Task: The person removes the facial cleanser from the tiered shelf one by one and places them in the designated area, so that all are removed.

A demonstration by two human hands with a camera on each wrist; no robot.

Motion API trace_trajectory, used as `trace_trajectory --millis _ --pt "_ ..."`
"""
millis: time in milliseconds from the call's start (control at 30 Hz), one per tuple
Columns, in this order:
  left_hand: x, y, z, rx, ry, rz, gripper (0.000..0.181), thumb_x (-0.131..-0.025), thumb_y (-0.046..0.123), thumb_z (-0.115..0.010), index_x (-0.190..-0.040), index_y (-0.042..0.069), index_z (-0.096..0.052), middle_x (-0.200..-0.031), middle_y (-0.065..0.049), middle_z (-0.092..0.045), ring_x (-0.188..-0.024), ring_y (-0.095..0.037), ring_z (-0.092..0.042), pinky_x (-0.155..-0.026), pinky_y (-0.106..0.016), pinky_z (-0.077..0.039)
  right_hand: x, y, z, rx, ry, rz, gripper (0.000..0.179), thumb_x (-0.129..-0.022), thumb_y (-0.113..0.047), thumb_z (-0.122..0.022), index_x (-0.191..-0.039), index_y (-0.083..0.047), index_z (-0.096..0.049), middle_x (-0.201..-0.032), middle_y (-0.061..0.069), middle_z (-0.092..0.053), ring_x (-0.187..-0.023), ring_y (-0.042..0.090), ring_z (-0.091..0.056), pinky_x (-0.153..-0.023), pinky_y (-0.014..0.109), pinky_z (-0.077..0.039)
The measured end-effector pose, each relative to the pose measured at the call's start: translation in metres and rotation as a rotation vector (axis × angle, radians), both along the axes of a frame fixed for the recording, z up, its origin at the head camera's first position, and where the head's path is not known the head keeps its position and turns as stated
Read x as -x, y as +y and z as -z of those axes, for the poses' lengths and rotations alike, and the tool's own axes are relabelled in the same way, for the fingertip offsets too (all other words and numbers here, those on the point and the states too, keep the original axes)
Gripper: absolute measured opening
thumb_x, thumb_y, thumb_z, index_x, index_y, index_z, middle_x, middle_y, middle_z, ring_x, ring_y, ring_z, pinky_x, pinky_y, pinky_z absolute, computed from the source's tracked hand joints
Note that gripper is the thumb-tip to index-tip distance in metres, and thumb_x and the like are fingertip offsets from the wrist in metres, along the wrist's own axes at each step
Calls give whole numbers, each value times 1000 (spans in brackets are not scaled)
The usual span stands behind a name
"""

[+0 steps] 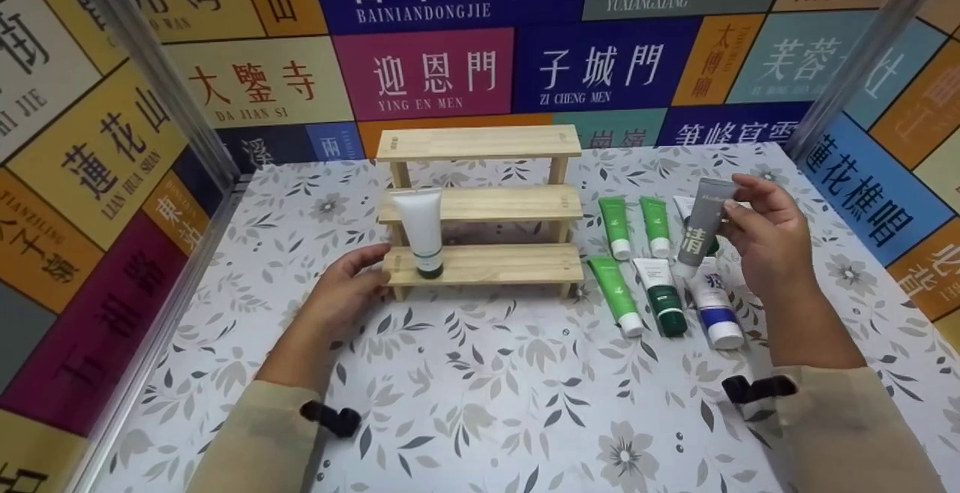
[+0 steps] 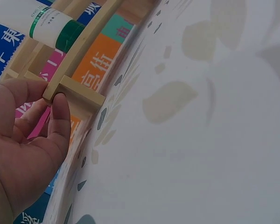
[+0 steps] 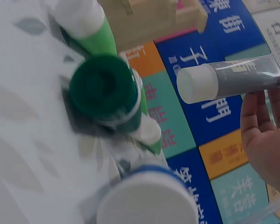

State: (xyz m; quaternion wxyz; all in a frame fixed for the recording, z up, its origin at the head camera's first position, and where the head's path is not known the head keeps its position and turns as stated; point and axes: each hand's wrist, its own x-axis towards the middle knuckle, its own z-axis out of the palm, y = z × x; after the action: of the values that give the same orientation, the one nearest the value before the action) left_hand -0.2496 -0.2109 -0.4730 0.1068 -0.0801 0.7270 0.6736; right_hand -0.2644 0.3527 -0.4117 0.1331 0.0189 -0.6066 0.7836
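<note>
My right hand (image 1: 772, 234) holds a grey squeeze tube (image 1: 703, 223) by its flat end, white cap down, raised over the other tubes. The right wrist view shows the same grey tube (image 3: 245, 77) pinched between thumb and fingers. At the left end of the lowest shelf, my left hand (image 1: 352, 283) pinches the edge of the wooden rack (image 1: 495, 264); in the left wrist view, thumb and fingers grip the board's corner (image 2: 53, 88). On that shelf a white tube (image 1: 420, 226) stands upright on its dark green cap.
Right of the rack, several tubes lie on the flowered tablecloth (image 1: 480, 403): green ones (image 1: 615, 290), a white and dark green one (image 1: 660, 294), and a white and blue one (image 1: 716, 309). Another white tube is partly hidden behind the grey one. Printed panels (image 1: 442, 73) wall the table.
</note>
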Motion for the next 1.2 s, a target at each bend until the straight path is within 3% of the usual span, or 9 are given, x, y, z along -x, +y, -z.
trace_trajectory --millis 167,367,700,900,1200 --pt "0 1 0 -29 -5 -7 51 -102 9 -63 -153 14 -56 -162 -5 -49 -131 -21 -64 -101 -25 -57 6 24 6 84 -52 47 39 -105 -6 -65 -144 -13 -64 -125 -2 -56 -113 18 -54 -77 23 -49" --pt "-1 0 -1 -32 -7 -4 53 -103 9 -63 -154 15 -55 -164 -5 -48 -132 -21 -63 -103 -26 -56 9 43 9 127 -108 64 44 -105 -10 -66 -149 -16 -60 -130 -4 -54 -125 17 -50 -93 25 -49" --pt "-1 1 -1 -13 -3 -3 52 -102 10 -63 -154 15 -55 -163 -5 -48 -132 -20 -63 -101 -25 -56 5 75 17 193 -161 2 41 -102 -6 -69 -142 -17 -67 -118 -5 -54 -107 16 -56 -87 26 -50" --pt "-1 0 0 -12 -13 -6 53 -103 10 -63 -155 15 -54 -164 -4 -48 -130 -20 -64 -102 -26 -56 4 98 30 201 -201 -55 38 -104 -1 -64 -138 -16 -69 -111 -5 -61 -101 15 -62 -88 28 -52" --pt "-1 1 -1 -27 -30 -8 53 -103 11 -64 -154 18 -55 -163 -3 -49 -132 -21 -64 -105 -29 -55 7 113 46 158 -358 -71 45 -100 -7 -73 -141 -25 -68 -117 -10 -61 -111 13 -61 -93 27 -52"
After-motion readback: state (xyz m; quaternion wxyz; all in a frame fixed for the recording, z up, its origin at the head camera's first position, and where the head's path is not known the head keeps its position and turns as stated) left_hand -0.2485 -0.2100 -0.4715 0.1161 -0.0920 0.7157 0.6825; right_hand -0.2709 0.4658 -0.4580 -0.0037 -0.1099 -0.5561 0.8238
